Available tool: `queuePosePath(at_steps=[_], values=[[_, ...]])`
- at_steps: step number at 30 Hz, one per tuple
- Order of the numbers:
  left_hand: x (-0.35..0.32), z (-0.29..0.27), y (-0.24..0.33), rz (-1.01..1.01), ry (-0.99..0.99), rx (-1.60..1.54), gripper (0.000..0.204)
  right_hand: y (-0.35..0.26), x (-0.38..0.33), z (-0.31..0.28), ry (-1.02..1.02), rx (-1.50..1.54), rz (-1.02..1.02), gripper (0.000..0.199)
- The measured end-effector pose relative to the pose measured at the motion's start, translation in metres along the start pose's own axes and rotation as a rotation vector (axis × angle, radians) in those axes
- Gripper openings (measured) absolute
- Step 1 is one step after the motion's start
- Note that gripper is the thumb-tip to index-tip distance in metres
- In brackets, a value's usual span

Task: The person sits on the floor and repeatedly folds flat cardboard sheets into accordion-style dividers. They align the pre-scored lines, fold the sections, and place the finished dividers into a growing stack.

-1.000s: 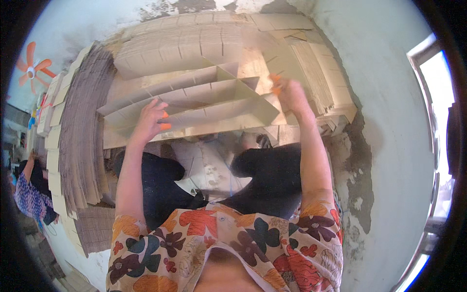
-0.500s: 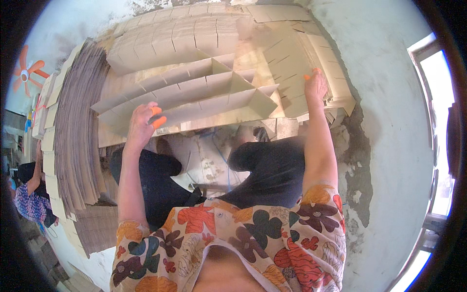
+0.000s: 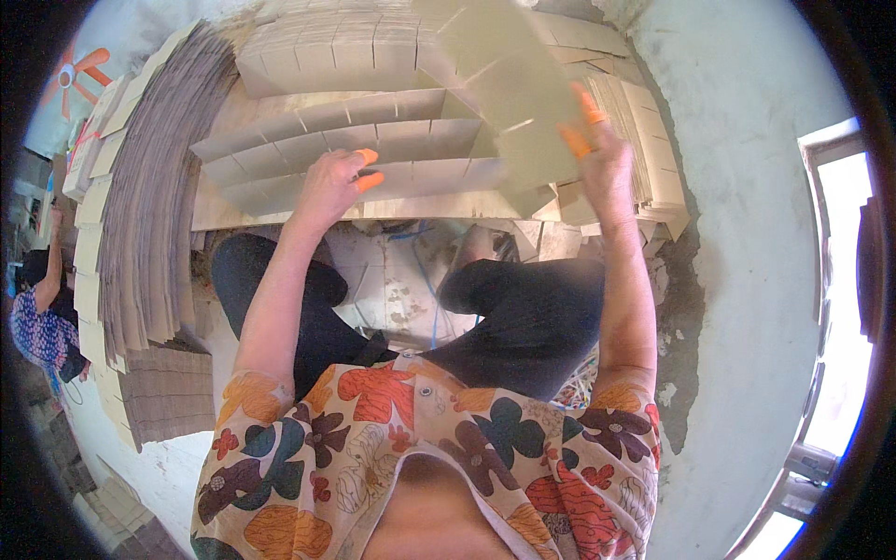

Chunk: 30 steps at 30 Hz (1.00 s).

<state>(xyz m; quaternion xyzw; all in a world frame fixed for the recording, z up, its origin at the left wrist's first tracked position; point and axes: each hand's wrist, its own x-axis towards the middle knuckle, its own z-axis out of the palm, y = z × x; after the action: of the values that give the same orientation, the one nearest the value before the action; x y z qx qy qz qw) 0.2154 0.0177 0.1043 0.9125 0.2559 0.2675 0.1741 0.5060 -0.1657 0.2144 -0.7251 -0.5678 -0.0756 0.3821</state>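
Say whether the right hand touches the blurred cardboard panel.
Touching: the head view shows the right hand gripping the blurred cardboard panel by its right edge.

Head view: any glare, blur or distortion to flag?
Head view: window at right blown out to white, its frame bowed by the fisheye; in the head view, the raised cardboard sheet looks smeared, probably by motion, while the floral shirt reads fairly crisp; head view corners black.
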Motion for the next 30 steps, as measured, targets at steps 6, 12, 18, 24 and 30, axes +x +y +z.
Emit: queuePosePath(at_steps=[6,12,18,24,30], values=[[0.0,0.019,-0.004,0.007,0.009,-0.063,0.016,-0.023,-0.007,0.023,-0.297,0.019,0.101,0.058],[-0.005,0.023,-0.007,0.017,0.032,-0.131,0.015,-0.022,-0.008,0.037,-0.309,0.041,-0.004,0.061],[0.006,0.021,-0.008,0.051,0.202,-0.129,0.02,-0.018,-0.01,0.043,-0.313,0.019,0.006,0.061],[0.045,0.01,-0.022,0.164,0.301,0.129,0.021,-0.019,-0.005,0.044,-0.293,0.085,-0.027,0.06],[0.046,0.02,-0.041,-0.027,0.066,0.062,0.014,-0.017,-0.007,0.044,-0.387,0.046,-0.036,0.058]])
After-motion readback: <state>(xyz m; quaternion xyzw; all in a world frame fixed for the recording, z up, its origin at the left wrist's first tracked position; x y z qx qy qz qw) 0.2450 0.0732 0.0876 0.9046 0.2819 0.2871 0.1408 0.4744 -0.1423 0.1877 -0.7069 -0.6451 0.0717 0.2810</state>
